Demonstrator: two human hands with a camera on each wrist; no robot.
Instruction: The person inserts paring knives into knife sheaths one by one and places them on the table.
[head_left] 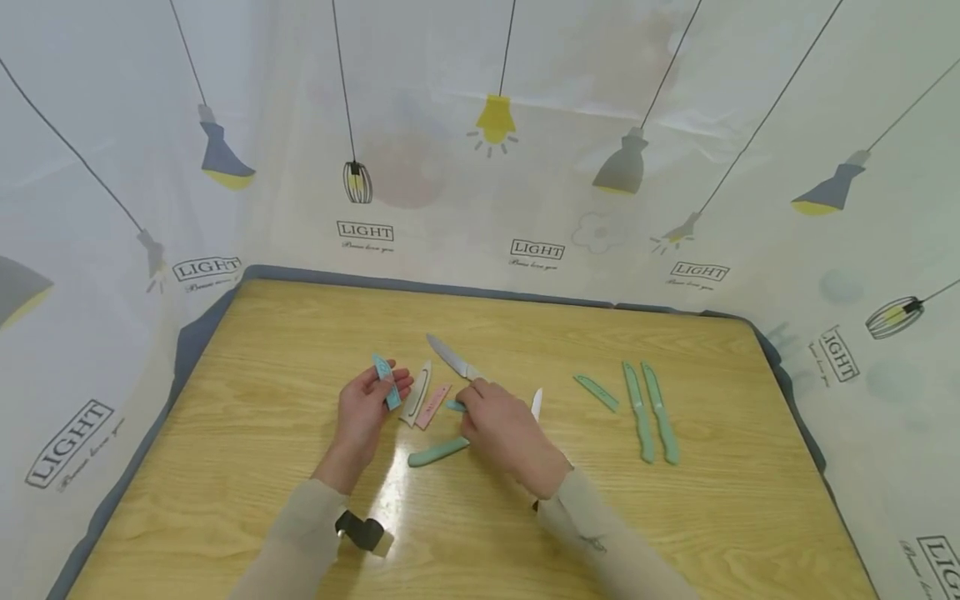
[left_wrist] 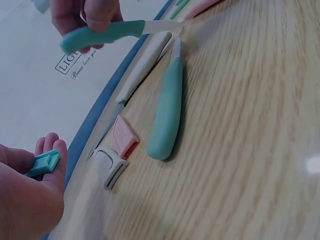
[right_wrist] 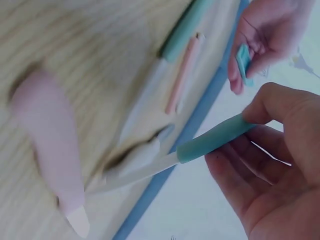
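A knife (right_wrist: 215, 141) with a smooth, rounded blue-green handle was clamped between the thumb and fingers of the right hand (head_left: 510, 429), over the table (head_left: 750, 500) and well inside its edges. A small blue sheath (head_left: 387, 385) was pinched by the thumb against the upturned fingers of the left hand (head_left: 362, 412). In the gap between the hands, a cream sheath (head_left: 417, 393) with a curved dark outline and a flat pink sheath (head_left: 433, 407) were laid side by side. A green-handled knife (left_wrist: 167, 110) was placed nearer the body; a pale-handled knife (left_wrist: 145, 67) was placed farther off, its metal blade aimed at the far edge. Near the right hand, a pink-handled knife (right_wrist: 55, 145) was seen. Well apart to the right, past a stretch of grained wood, a green sheath (head_left: 597, 393) and two slim green knives (head_left: 637, 410) were laid. The tabletop was bounded by a blue-grey rim (head_left: 450, 291).
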